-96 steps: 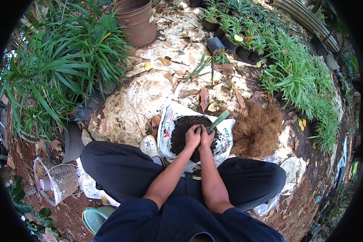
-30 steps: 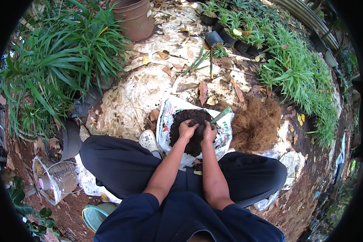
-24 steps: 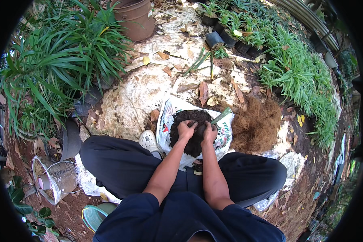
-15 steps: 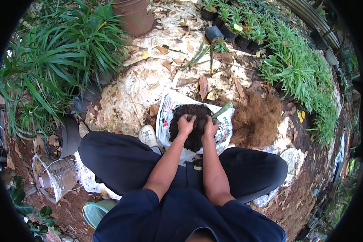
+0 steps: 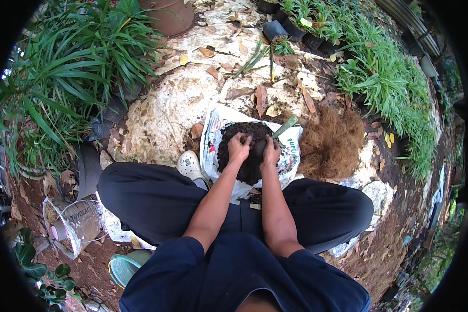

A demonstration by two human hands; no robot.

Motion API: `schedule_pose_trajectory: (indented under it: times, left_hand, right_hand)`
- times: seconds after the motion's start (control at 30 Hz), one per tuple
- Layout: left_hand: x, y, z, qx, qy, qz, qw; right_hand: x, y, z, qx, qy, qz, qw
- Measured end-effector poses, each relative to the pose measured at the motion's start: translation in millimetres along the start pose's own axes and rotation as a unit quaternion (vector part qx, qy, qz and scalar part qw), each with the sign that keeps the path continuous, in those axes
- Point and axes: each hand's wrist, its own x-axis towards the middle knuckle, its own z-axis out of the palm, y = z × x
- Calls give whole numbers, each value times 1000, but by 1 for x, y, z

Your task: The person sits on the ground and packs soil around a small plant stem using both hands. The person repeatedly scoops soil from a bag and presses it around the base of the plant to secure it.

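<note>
Dark, moist soil point(image 5: 249, 175) is heaped on a white printed plastic sack point(image 5: 211, 165) in front of my crossed legs. Over the heap, my left hand point(image 5: 239, 147) has its fingers curled in against a dark lump of soil point(image 5: 257, 150). On the lump's other side, my right hand point(image 5: 271, 152) is curled too, its thumb and fingers pressing the soil. The lump's exact shape blends into the heap below. Just beyond my right hand, a green, handle-like piece point(image 5: 286, 126) lies slanted across the sack's edge.
Brown fibre point(image 5: 332, 144) is piled right of the sack. Spiky potted plants point(image 5: 382, 86) line the right, and long-leaved plants point(image 5: 83, 67) fill the left. A clear bucket point(image 5: 77, 223) lies tipped at lower left, near a green pail point(image 5: 126, 269). Cut leaves point(image 5: 255, 58) lie ahead.
The view has shifted slightly, so the scene sits a little higher. Both hands stay at the soil, with only a small change in finger pose.
</note>
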Motion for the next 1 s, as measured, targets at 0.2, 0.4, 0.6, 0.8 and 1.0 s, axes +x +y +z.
schedule_pose_trajectory:
  times: [0.2, 0.4, 0.6, 0.8, 1.0]
  left_hand:
    - [-8, 22, -2, -132, -31, 77, 988]
    - [-21, 23, 3, -155, -47, 121, 979]
    - [-22, 21, 3, -165, -79, 127, 975]
    - [-19, 19, 3, -282, -138, -21, 949]
    - [-12, 7, -5, -387, -190, -108, 896]
  right_hand:
    - [3, 4, 1, 5, -32, -26, 999]
    - [4, 2, -1, 141, -16, 19, 990]
    - [1, -3, -5, 216, -76, 44, 973]
    - [-11, -11, -1, 190, -111, 71, 973]
    - [-32, -20, -2, 124, -156, 108, 974]
